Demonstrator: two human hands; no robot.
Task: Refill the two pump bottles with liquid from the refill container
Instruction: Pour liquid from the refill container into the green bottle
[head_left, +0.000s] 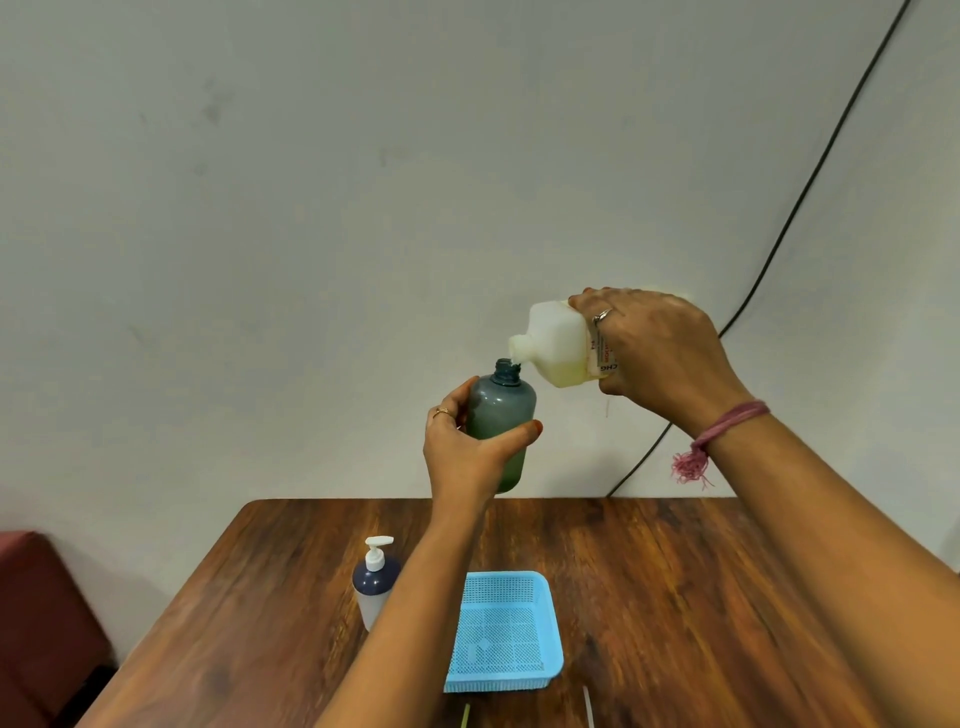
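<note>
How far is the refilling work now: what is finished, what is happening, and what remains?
Done: the grey-green bottle has its pump off, neck open. In hand: the left hand holds it up while the right hand tips the refill container, spout at its neck. Left: the white pump bottle on the table has its pump on and is apparently untouched.

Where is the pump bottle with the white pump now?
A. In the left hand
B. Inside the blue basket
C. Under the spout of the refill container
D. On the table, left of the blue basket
D: the pump bottle stands upright on the table, left of the blue basket, with neither hand touching it.
</note>
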